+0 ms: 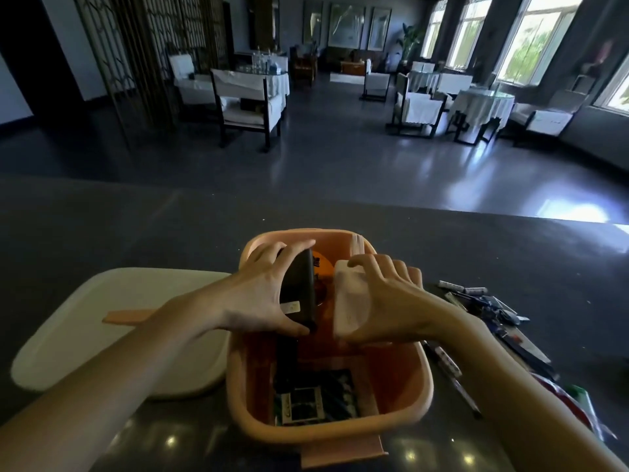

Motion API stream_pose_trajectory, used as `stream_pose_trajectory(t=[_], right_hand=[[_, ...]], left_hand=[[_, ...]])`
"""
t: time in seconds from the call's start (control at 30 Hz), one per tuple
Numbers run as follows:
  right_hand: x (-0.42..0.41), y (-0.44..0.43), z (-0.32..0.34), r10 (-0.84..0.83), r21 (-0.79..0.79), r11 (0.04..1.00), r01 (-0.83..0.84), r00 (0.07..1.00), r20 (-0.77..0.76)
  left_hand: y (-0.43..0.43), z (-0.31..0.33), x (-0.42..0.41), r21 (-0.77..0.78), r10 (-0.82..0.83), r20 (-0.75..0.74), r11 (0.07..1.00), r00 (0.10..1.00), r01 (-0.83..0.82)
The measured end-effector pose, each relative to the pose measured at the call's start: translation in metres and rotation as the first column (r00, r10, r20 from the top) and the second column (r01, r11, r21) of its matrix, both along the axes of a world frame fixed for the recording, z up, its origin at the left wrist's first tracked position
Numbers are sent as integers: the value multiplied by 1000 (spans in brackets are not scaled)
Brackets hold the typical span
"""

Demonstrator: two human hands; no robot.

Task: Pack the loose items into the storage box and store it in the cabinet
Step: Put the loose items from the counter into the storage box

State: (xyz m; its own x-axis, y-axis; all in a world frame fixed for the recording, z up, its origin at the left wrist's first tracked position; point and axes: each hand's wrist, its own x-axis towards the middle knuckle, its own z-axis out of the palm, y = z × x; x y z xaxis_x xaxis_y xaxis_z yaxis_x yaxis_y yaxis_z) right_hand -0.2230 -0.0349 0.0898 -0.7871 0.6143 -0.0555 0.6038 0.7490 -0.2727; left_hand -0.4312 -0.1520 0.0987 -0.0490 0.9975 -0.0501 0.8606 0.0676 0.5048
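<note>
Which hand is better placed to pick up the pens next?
The right hand, probably. The loose pens lie right of the orange storage box, beside that wrist. The left hand is across the box.

Both hands, left and right, forward, fingers curled, gripping.

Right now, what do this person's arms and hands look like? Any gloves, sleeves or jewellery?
Both hands are bare: no gloves on the left hand or the right hand. No rings, watch or bracelet show. Both forearms are uncovered as far as the picture reaches, with no sleeve in view. No marks or tattoos can be seen in this dim light.
</note>
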Motion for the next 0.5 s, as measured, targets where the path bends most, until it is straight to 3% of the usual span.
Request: stream_pose_trajectory(t=[0.3,0.5], right_hand=[[-3,6,4,59,139,987,-83,984,168],[-16,16,-3,62,180,980,-87,988,138]], left_hand=[[4,-6,-8,-25,11,5,1000,1000,-11],[5,-7,-12,0,6,-4,1000,1000,-6]])
